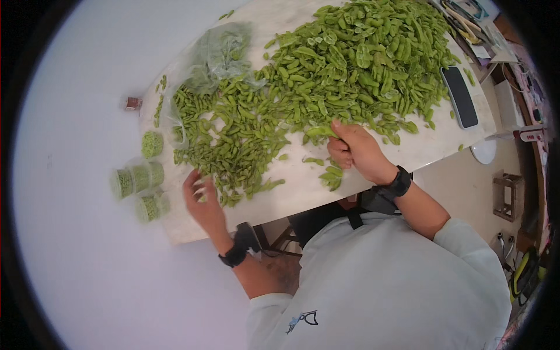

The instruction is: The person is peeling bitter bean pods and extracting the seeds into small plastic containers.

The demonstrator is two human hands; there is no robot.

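Note:
My right hand (358, 151) grips a green soybean pod (321, 131) between thumb and fingers, at the near edge of a large heap of pods (363, 65). A few loose pods (332, 175) lie just below that hand. My left hand (203, 197), somewhat blurred, is at the lower left edge of a spread of smaller, darker pods (236, 153). Its fingers are curved and apart; something small and green shows behind them, but whether they touch it is unclear. A clear plastic bag (214, 57) with green contents lies over the pods at the upper left.
Several clear tubs of shelled green beans (151, 144) stand along the left end of the white table (192, 229). A smartphone (460, 97) lies near its right end. Tools (468, 26) are at the upper right, and a wooden stool (507, 197) stands on the floor.

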